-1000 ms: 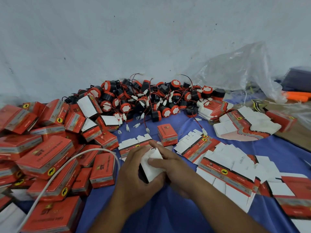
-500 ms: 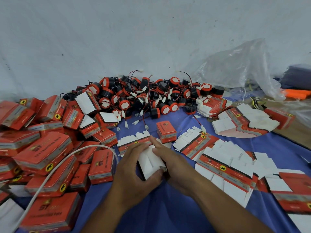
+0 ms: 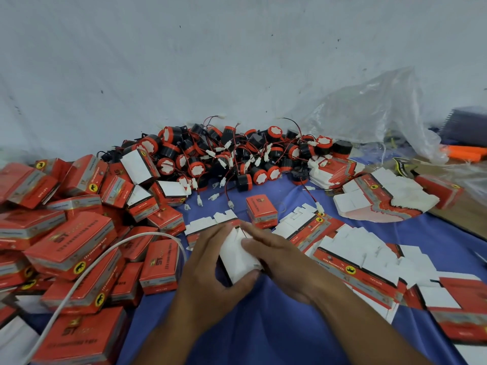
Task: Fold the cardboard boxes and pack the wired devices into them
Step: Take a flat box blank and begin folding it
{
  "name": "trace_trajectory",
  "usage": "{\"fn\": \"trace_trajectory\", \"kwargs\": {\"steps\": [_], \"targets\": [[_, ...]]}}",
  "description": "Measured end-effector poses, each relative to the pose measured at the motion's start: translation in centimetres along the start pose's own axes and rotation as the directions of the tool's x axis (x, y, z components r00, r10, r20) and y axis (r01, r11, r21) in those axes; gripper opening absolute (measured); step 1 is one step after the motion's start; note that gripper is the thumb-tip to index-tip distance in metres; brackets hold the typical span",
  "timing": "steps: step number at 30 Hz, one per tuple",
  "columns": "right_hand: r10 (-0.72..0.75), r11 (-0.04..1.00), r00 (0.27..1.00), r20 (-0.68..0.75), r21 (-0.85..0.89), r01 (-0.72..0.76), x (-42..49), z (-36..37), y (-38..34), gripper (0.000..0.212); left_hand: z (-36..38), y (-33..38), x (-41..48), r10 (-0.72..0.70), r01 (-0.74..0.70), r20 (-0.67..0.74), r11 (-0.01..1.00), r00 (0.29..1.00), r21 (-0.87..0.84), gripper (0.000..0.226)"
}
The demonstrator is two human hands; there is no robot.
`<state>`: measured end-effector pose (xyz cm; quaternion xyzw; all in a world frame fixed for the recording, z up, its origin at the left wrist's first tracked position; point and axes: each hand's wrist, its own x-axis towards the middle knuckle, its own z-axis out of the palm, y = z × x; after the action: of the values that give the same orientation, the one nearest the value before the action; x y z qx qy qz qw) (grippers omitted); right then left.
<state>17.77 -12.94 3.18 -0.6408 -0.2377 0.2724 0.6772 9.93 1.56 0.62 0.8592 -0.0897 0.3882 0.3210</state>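
Left hand (image 3: 210, 264) and right hand (image 3: 279, 259) both grip small white-sided cardboard box (image 3: 238, 255) at centre over blue cloth (image 3: 263, 325), flaps half-folded. Closed red boxes (image 3: 71, 246) heaped left: many look done. Round black-and-red wired devices (image 3: 224, 156) and flat unfolded cartons (image 3: 369, 256) remain.

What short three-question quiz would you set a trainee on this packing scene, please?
1. True or false: the left hand and right hand both touch the white box.
2. Where is the heap of wired devices? A) against the back wall B) inside a drawer C) under the hands
3. Fill in: the lone closed red box just beyond the hands stands on a ___ cloth.
Key: 1 true; 2 A; 3 blue.
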Motion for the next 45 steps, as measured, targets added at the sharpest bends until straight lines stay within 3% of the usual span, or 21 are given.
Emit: {"fn": "trace_trajectory", "kwargs": {"steps": [3, 5, 8, 10, 13, 18, 22, 24, 26, 29, 31, 34, 38, 41, 43, 45], "targets": [[-0.167, 0.885, 0.986, 0.028, -0.437, 0.162, -0.3, 0.0, 0.4, 0.021, 0.1, 0.0, 0.0, 0.001, -0.001, 0.015, 1.000, 1.000, -0.007, 0.070], [-0.266, 0.792, 0.964, 0.033, -0.562, 0.238, -0.3, 0.2, 0.7, 0.020, 0.2, 0.1, -0.2, -0.041, 0.043, 0.047, 0.998, 0.998, -0.046, 0.071], [-0.324, 0.822, 0.945, 0.037, -0.483, 0.301, -0.4, 0.5, 0.3, 0.018, 0.1, 0.0, -0.4, -0.143, 0.150, 0.075, 0.984, 0.987, -0.098, 0.073], [-0.327, 0.850, 0.945, 0.026, -0.429, 0.306, -0.2, 0.2, 0.2, 0.030, -0.1, -0.2, -0.4, -0.203, 0.218, 0.107, 0.963, 0.973, -0.159, 0.070], [-0.342, 0.810, 0.940, 0.012, -0.503, 0.301, -0.1, -0.7, 0.2, 0.051, -0.4, -0.5, -0.2, -0.167, 0.208, 0.187, 0.951, 0.968, -0.227, 0.062], [-0.304, 0.749, 0.945, 0.123, -0.581, 0.317, -0.4, -1.8, 0.0, 0.078, -1.0, -2.0, -0.1, -0.184, 0.283, 0.298, 0.899, 0.937, -0.333, 0.072], [-0.200, 0.688, 0.949, 0.243, -0.655, 0.312, -0.7, -1.7, 0.0, 0.091, -1.6, -3.7, -0.5, -0.110, 0.131, 0.394, 0.991, 0.912, -0.026, 0.089], [-0.211, 0.571, 0.945, 0.248, -0.754, 0.325, -0.6, -1.2, 0.6, 0.095, -1.6, -3.8, -0.6, -0.115, 0.112, 0.406, 0.993, 0.907, 0.031, 0.093], [-0.221, 0.445, 0.943, 0.247, -0.835, 0.323, -0.6, -1.0, 0.9, 0.094, -1.4, -3.7, -0.4, -0.036, -0.007, 0.339, 0.992, 0.940, 0.126, 0.085], [-0.301, 0.275, 0.909, 0.288, -0.887, 0.372, -0.5, -1.2, 0.6, 0.083, -1.5, -3.2, 0.4, 0.099, -0.175, 0.225, 0.921, 0.969, 0.349, 0.054], [-0.418, 0.115, 0.852, 0.316, -0.912, 0.394, -0.3, -1.6, 0.5, 0.064, -1.4, -3.3, 0.6, 0.109, -0.191, 0.201, 0.870, 0.974, 0.455, 0.042], [-0.366, 0.014, 0.903, 0.226, -0.969, 0.248, 0.1, -1.8, 0.3, 0.060, -1.2, -3.2, 0.8, 0.056, -0.187, 0.246, 0.814, 0.968, 0.550, 0.046], [-0.298, -0.042, 0.954, 0.041, -0.999, 0.030, 0.5, -1.9, 0.6, 0.056, -0.8, -2.4, 0.8, -0.087, -0.054, 0.229, 0.836, 0.969, 0.547, 0.049], [-0.245, -0.035, 0.969, -0.023, -0.999, -0.033, 0.3, -1.4, 1.2, 0.053, -0.8, -2.2, 0.2, -0.225, 0.173, 0.210, 0.955, 0.951, 0.241, 0.030], [-0.205, 0.014, 0.978, -0.028, -1.000, -0.025, -0.1, -1.4, 1.5, 0.051, -0.8, -2.2, -0.2, -0.320, 0.311, 0.217, 0.947, 0.922, 0.074, 0.018], [-0.166, 0.040, 0.986, 0.032, -0.998, 0.039, -0.2, -1.6, 1.4, 0.050, -0.6, -2.4, -0.4, -0.386, 0.394, 0.276, 0.919, 0.880, 0.026, 0.022]]}}
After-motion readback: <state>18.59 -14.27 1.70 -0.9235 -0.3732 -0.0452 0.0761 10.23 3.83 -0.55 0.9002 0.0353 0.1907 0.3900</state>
